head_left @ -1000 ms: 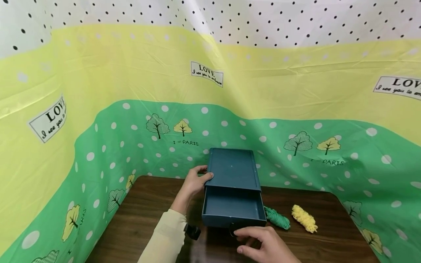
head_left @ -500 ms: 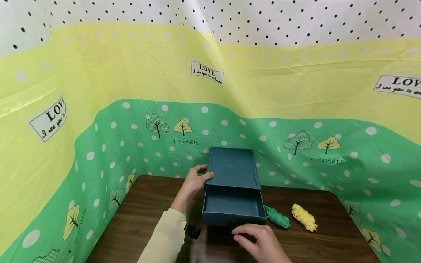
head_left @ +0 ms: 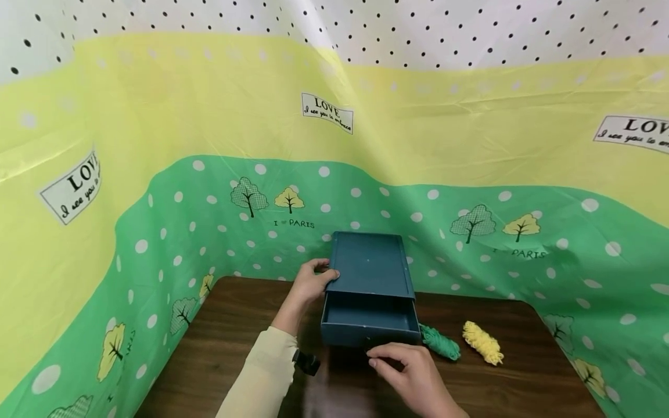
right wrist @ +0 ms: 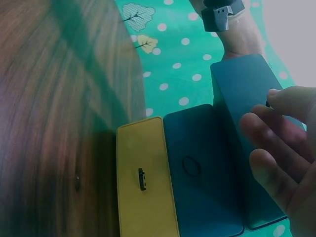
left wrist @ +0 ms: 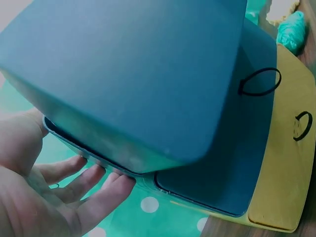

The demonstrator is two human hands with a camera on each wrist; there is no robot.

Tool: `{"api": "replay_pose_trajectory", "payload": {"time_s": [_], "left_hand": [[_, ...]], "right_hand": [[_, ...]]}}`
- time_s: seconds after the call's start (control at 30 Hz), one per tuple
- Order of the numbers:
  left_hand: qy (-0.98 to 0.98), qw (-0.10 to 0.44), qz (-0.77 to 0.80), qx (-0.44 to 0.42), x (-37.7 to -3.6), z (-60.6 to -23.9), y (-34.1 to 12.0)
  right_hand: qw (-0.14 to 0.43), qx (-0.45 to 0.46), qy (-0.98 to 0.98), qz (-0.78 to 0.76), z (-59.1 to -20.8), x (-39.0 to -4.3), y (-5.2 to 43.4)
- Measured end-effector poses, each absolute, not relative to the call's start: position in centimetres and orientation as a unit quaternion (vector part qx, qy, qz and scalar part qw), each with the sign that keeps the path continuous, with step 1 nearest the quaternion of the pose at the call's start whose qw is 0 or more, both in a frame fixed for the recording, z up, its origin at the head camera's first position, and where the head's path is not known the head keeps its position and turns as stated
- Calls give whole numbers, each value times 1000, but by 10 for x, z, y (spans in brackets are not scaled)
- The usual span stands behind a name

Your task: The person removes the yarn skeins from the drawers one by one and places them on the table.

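A dark blue drawer chest point(head_left: 368, 261) stands at the back of the table, its blue top drawer point(head_left: 366, 334) pulled partway out. Inside that drawer only bare walls and floor show. My left hand point(head_left: 309, 281) steadies the chest from the left, thumb on the top edge; its extended fingers touch the side in the left wrist view. With thumb and index finger, my right hand point(head_left: 407, 368) pinches the small black loop point(right wrist: 268, 104) on the top drawer's front. Below, the blue middle drawer point(right wrist: 202, 168) and yellow bottom drawer point(right wrist: 148, 207) are closed, each with a black loop.
To the right of the chest, a green yarn bundle point(head_left: 440, 342) lies close beside it, then a yellow yarn bundle point(head_left: 482, 343). A patterned curtain point(head_left: 251, 232) hangs behind and around the dark wooden table point(head_left: 209, 348). The left wrist carries a black device point(head_left: 307, 363).
The top drawer has slid a little way into the chest. My right hand has closed thumb and index finger at the loop and moved forward with it. The left hand keeps its place.
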State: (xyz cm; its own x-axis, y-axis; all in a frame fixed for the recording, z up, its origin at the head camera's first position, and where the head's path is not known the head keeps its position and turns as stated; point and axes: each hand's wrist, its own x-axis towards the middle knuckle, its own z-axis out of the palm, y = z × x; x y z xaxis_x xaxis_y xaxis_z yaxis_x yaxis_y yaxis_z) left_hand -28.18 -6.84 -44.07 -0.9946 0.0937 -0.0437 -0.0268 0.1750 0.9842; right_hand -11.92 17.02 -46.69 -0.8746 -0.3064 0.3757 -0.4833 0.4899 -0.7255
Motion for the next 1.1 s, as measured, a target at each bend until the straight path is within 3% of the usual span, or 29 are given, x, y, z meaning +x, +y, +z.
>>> {"api": "replay_pose_trajectory", "payload": {"time_s": [0.13, 1.1], "left_hand": [[767, 51, 640, 19, -284, -438, -69], [745, 72, 663, 5, -287, -440, -73]], "right_hand": [[120, 220, -860, 444, -465, -125, 169], [131, 142, -875, 444, -464, -167, 161]]}}
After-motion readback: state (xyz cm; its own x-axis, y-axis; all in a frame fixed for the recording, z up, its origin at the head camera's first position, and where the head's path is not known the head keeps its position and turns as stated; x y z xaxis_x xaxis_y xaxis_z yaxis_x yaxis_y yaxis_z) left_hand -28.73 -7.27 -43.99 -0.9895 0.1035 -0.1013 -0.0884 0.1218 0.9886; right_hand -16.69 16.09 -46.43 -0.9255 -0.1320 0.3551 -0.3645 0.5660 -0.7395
